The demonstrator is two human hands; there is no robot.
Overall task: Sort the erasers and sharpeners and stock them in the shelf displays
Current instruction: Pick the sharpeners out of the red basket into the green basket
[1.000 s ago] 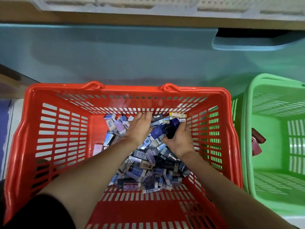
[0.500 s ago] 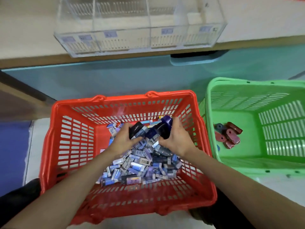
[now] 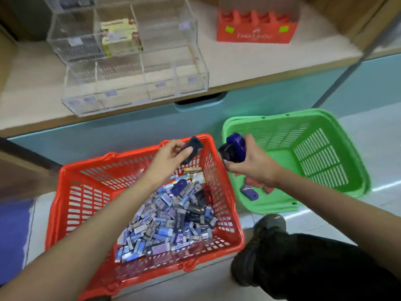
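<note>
Left grip (image 3: 171,155): my fingers and thumb pinch a dark sharpener (image 3: 192,148) by its long sides, held above the far rim of the red basket (image 3: 65,192).
Right grip (image 3: 253,165): curled round a clutch of purple sharpeners (image 3: 233,147), raised over the near-left corner of the green basket (image 3: 347,170). I cannot tell how many it holds.
Unsorted stock: a loose eraser pile (image 3: 173,218), mostly blue, grey and black sleeves, lies on the red basket's floor with at least one purple sharpener among it.
Sorted so far: one purple sharpener (image 3: 249,192) and some red pieces (image 3: 252,181) lie in the green basket, partly hidden under my right wrist.
Display: the clear acrylic display (image 3: 134,83) stands on the shelf (image 3: 249,68) above both baskets. Its front compartments look bare, and a yellow-green box (image 3: 120,36) sits in an upper one.
Handling: I judge the sharpeners light, rigid plastic and a little slick. The erasers look light, slightly soft and grippy in their paper sleeves.
Where to hold: across the flat sides for single pieces, or cupped in the palm for several.
Step in hand: probably dropping sharpeners into the green basket.
Risk: a piece may slip from the overfull right grip.
</note>
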